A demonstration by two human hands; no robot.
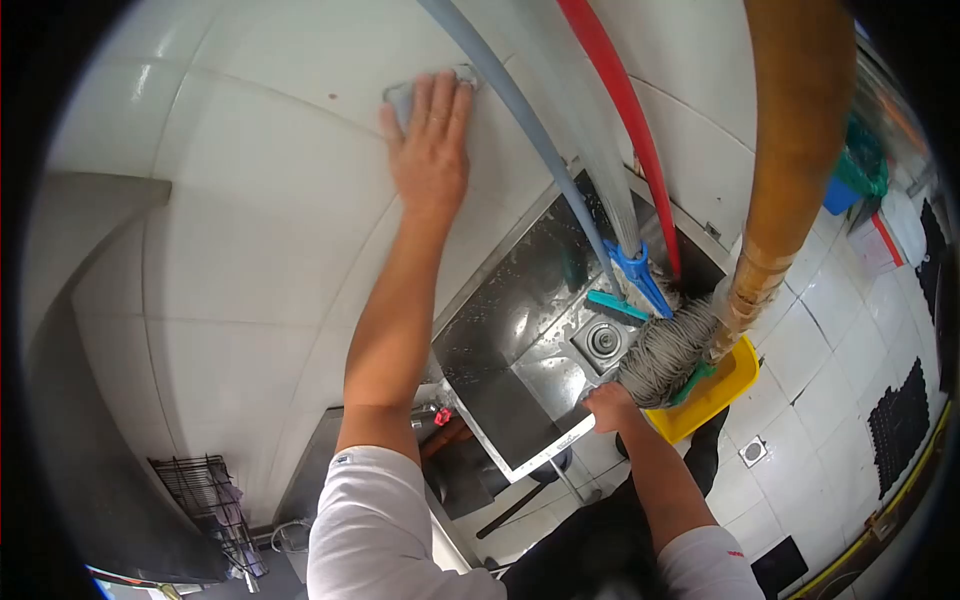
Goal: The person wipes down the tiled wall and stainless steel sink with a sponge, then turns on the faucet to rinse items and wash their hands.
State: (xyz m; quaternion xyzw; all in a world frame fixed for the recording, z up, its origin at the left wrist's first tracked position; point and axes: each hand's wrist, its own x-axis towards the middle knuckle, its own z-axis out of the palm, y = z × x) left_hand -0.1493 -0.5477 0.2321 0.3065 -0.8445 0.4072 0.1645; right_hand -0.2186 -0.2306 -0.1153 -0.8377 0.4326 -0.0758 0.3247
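Note:
High on the white tiled wall (pixel 270 200), my left hand (pixel 432 150) presses a grey cloth (pixel 402 100) flat against the tiles, fingers stretched over it. The cloth's edges show around the fingers. My right hand (pixel 610 408) is closed over the front rim of a steel sink (pixel 545 452), low and to the right. Just beyond that hand lies a grey string mop head (pixel 668 355). The sink's drain (pixel 603 341) shows in the wet basin, near a teal brush or squeegee head (pixel 617 305).
Several long handles rise from the sink, among them a red one (pixel 630 110) and a thick brown pole (pixel 800 130) close to the camera. A yellow basin (pixel 735 385) stands at right. At lower left hangs a black wire rack (pixel 195 490). White floor tiles (pixel 840 400) lie right.

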